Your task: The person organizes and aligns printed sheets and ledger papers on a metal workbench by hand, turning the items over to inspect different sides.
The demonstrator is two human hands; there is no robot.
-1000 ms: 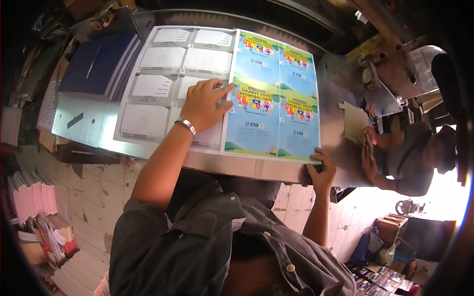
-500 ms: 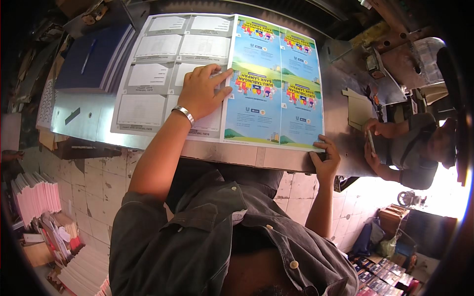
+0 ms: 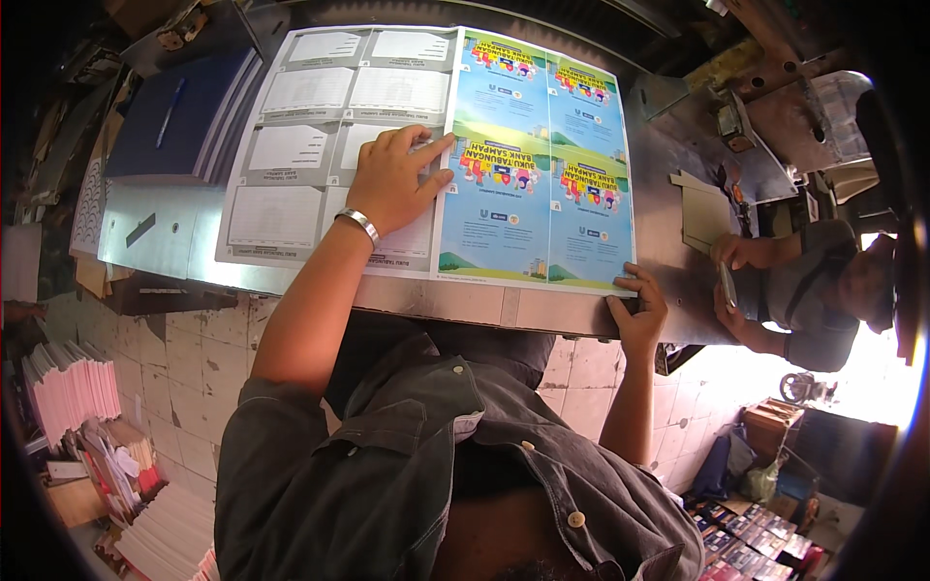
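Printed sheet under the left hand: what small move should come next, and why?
Probably slide the printed sheet square with the left hand, which lies flat on its middle, while the right hand grips the metal table's near edge by the sheet's corner.

Printed sheet [image 3: 436, 155] was smooth, slightly glossy paper; surface [image 3: 542, 310] under it was dull, scuffed grey metal; wristband [image 3: 360, 223] looked polished metal.

Bare metal table [image 3: 668, 232] lies open right of the printed sheet [image 3: 436, 145]; a blue folder [image 3: 165, 121] blocks the left.
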